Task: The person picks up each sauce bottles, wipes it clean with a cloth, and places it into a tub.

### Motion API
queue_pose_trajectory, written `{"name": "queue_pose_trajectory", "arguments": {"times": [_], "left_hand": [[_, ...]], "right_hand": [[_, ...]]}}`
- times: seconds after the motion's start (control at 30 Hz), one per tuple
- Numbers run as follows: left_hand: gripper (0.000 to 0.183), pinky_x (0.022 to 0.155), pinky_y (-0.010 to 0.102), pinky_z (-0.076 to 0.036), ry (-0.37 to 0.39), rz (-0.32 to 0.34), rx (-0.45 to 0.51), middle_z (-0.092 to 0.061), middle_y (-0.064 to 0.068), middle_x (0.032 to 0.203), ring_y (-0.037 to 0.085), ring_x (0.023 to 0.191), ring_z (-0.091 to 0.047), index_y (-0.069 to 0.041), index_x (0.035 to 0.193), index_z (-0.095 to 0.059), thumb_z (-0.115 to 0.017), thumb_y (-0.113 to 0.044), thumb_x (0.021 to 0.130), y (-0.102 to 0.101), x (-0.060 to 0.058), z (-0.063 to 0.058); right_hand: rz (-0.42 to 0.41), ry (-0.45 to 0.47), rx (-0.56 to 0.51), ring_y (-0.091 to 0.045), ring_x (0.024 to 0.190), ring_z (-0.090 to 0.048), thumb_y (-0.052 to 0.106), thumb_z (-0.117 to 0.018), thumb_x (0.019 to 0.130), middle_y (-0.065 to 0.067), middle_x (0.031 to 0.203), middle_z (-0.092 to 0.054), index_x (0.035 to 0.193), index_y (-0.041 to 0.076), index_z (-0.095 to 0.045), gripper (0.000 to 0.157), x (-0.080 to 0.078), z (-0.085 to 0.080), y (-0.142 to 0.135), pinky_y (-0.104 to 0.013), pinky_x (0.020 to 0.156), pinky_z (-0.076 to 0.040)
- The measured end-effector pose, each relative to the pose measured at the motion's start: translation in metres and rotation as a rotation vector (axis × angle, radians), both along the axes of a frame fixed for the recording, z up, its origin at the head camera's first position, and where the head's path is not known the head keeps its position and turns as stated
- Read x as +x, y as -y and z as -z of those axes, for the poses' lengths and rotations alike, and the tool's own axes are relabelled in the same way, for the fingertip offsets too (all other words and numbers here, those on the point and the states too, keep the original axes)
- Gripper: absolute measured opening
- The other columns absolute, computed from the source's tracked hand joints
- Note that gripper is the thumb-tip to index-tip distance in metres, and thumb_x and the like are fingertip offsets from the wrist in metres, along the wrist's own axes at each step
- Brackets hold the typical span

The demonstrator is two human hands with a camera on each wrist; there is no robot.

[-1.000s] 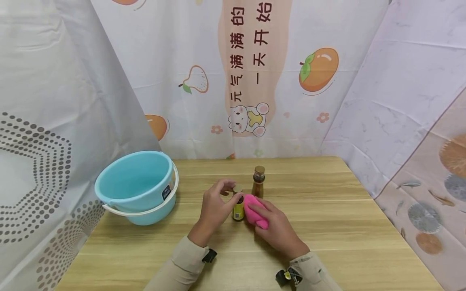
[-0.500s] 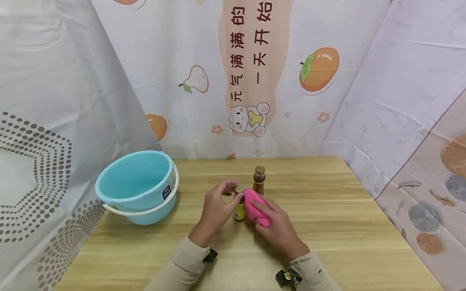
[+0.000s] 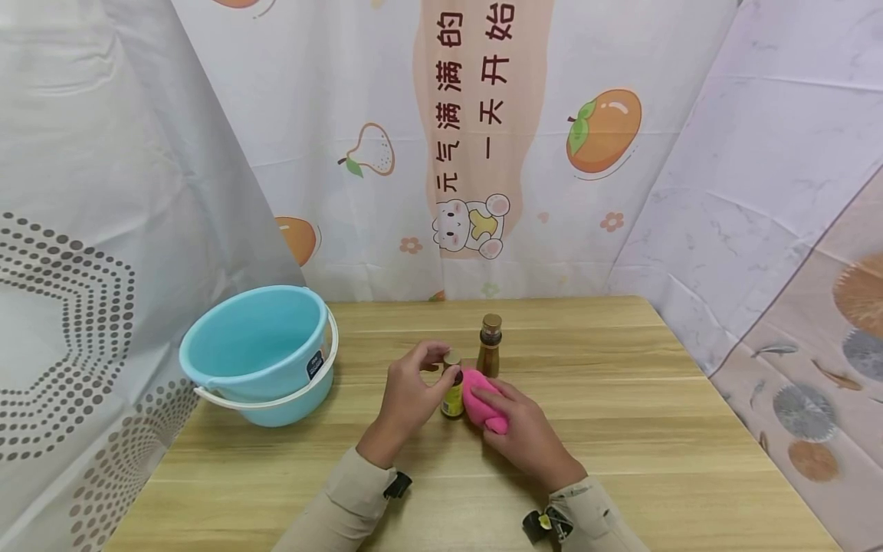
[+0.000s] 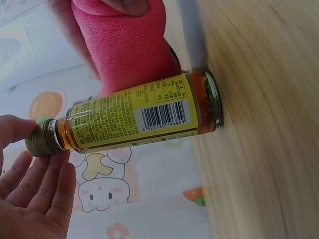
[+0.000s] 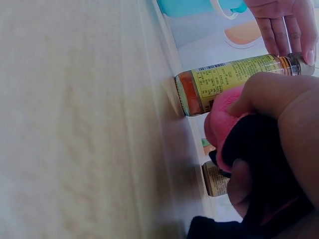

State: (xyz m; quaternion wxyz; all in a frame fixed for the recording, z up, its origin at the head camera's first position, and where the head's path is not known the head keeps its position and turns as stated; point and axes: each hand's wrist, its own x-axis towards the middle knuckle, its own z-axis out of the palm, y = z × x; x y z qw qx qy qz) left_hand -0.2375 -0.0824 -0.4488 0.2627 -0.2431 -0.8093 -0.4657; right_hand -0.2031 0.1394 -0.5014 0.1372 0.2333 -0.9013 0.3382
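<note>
A glass bottle with a yellow label (image 3: 452, 402) stands upright on the table. My left hand (image 3: 410, 391) holds it by the gold cap (image 4: 44, 139), pinched between thumb and fingers in the left wrist view. My right hand (image 3: 527, 433) grips a folded pink cloth (image 4: 124, 50) and presses it against the bottle's right side. The right wrist view shows a black part (image 5: 256, 142) bunched with the pink cloth, under the fingers. Just behind the cloth is a second, taller bottle (image 3: 489, 359) with a brown cap; the cloth and hand hide its lower part.
Stacked light blue buckets or basins (image 3: 255, 337) with a white handle (image 3: 276, 401) stand at the table's left. A printed curtain (image 3: 372, 222) hangs behind the wooden table (image 3: 621, 399), and more curtains close both sides.
The pink cloth rose a little along the bottle half a second ago and is lower again now. My left hand stays at the cap. The buckets and the second bottle keep their places.
</note>
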Motion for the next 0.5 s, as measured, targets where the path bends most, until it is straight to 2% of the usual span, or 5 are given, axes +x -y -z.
{"name": "queue_pose_trajectory", "arguments": {"times": [0.23, 0.4, 0.5], "left_hand": [[0.028, 0.08, 0.04, -0.065, -0.017, -0.005, -0.007, -0.077, 0.004, 0.105, 0.016, 0.096, -0.075, -0.006, 0.114, -0.069, -0.081, -0.012, 0.09, -0.0002, 0.0005, -0.0008], [0.035, 0.091, 0.042, -0.061, -0.028, -0.057, -0.031, -0.072, 0.003, 0.112, 0.021, 0.105, -0.07, -0.008, 0.117, -0.069, -0.085, -0.022, 0.089, -0.0007, 0.0007, 0.0006], [0.038, 0.089, 0.04, -0.061, -0.008, -0.08, -0.027, -0.069, 0.004, 0.109, 0.021, 0.102, -0.068, -0.01, 0.118, -0.069, -0.086, -0.025, 0.087, -0.0011, 0.0006, 0.0006]], "right_hand": [[-0.023, 0.065, 0.029, -0.03, 0.133, -0.059, 0.005, -0.078, 0.078, -0.012, 0.153, -0.055, 0.141, 0.022, -0.066, 0.066, 0.0002, 0.0002, 0.0001, -0.043, 0.102, -0.057], [-0.037, 0.077, 0.05, -0.029, 0.136, -0.057, 0.004, -0.076, 0.078, -0.01, 0.155, -0.053, 0.142, 0.024, -0.065, 0.067, -0.0002, -0.0001, 0.0, -0.042, 0.102, -0.057], [-0.04, 0.073, 0.059, -0.028, 0.135, -0.057, 0.004, -0.076, 0.078, -0.01, 0.155, -0.052, 0.142, 0.024, -0.065, 0.067, -0.0002, -0.0005, 0.0, -0.041, 0.1, -0.058]]}}
